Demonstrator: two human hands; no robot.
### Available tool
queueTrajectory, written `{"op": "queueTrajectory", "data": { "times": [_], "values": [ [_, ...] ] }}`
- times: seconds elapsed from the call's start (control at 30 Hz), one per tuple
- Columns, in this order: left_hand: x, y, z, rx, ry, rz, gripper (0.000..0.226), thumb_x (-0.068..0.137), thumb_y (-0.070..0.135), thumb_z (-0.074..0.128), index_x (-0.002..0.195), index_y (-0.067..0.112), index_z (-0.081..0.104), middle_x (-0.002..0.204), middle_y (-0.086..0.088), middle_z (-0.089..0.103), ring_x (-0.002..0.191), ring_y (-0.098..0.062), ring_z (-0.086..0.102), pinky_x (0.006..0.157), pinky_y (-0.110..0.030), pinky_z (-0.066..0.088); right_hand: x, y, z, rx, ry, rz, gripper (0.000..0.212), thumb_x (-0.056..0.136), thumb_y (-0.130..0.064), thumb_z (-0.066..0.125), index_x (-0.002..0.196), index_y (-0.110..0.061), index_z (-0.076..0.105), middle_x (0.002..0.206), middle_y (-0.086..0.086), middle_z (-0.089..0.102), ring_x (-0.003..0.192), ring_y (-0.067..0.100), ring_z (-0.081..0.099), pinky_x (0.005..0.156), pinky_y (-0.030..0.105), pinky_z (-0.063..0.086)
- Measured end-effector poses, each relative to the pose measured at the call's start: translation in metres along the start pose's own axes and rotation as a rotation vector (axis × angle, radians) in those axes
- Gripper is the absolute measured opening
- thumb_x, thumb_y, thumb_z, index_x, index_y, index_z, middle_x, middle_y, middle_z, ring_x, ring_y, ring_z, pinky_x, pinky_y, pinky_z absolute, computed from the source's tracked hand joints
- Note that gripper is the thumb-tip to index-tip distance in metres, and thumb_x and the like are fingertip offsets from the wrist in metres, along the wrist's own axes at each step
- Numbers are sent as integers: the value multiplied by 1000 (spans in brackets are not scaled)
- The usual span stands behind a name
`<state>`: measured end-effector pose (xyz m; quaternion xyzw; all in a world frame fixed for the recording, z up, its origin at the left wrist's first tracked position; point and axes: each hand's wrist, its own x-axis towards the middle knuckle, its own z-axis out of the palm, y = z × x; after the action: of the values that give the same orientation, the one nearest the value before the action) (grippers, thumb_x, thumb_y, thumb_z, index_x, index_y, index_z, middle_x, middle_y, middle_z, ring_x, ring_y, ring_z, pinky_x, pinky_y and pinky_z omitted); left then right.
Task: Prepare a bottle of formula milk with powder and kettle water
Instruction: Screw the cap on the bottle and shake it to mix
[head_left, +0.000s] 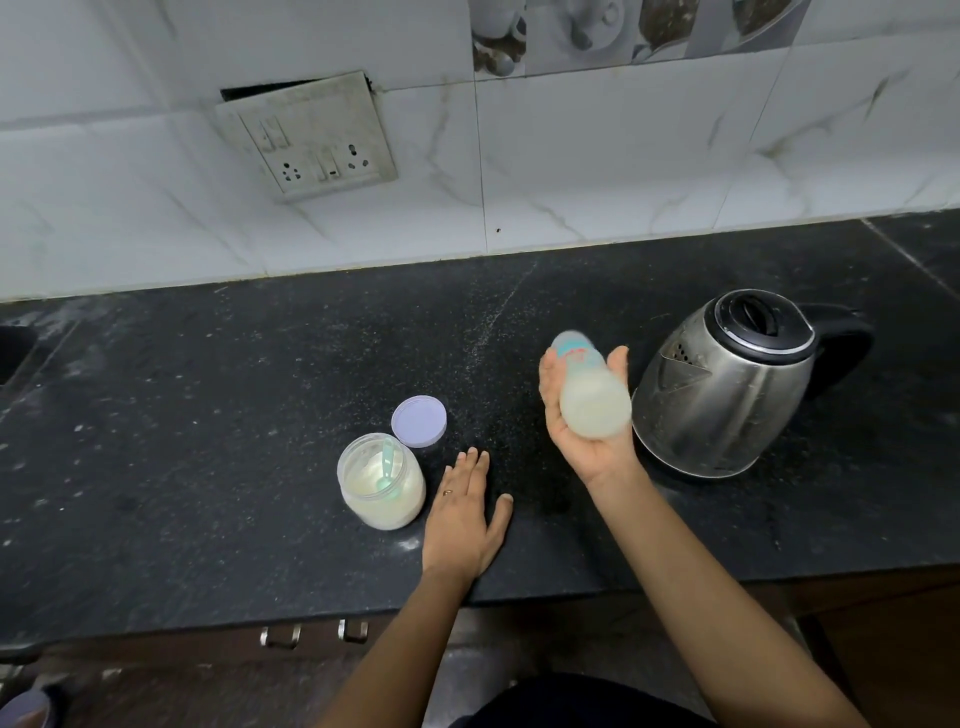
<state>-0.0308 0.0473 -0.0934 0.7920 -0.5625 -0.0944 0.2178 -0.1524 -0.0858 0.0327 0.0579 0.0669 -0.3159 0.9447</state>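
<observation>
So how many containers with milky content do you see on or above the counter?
2: the baby bottle held in the right hand, and the open powder jar beside the left hand.

Grimy switchboard (307, 136) on tiled wall (623, 156)

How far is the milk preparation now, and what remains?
Done: the bottle holds milky liquid, so powder and water look added. In hand: the right hand holds it tilted, blurred. Left: the powder jar stands open, scoop inside, its lid on the counter.
</observation>
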Motion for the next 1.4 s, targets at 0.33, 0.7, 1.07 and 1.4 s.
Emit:
{"op": "queueTrajectory", "data": {
  "times": [0.33, 0.7, 1.07, 1.4],
  "values": [
    [0, 1, -1, 9, -5, 1, 72, 91, 55, 22, 149, 14, 28, 157, -4, 26, 147, -13, 14, 119, -25, -1, 4, 3, 14, 59, 85, -129, 104, 38, -12, 97, 129, -4, 48, 119, 13, 54, 99, 29, 62, 64, 42, 60],
    [0, 1, -2, 12, -20, -2, 73, 90, 56, 19, 150, 15, 26, 158, -3, 23, 147, -12, 11, 118, -22, -4, 3, 5, 39, -101, 296, -239, 52, 86, -42, 66, 117, -2, 53, 119, 21, 56, 102, 34, 60, 66, 45, 59],
    [-1, 2, -3, -2, -5, -11, 72, 90, 56, 21, 150, 16, 27, 158, -2, 24, 147, -11, 11, 116, -19, -7, 5, 3, 10, -23, -96, -93, 83, 57, -12, 91, 126, 3, 47, 109, 21, 57, 91, 30, 64, 71, 40, 59],
    [-1, 1, -3, 0, -5, 4, 72, 91, 56, 22, 150, 15, 29, 158, -2, 25, 147, -11, 12, 116, -19, -7, 0, -12, -38, -215, -148, 74, 56, 84, -31, 68, 120, 2, 40, 105, 18, 56, 77, 23, 66, 66, 28, 57]
  ]
}}
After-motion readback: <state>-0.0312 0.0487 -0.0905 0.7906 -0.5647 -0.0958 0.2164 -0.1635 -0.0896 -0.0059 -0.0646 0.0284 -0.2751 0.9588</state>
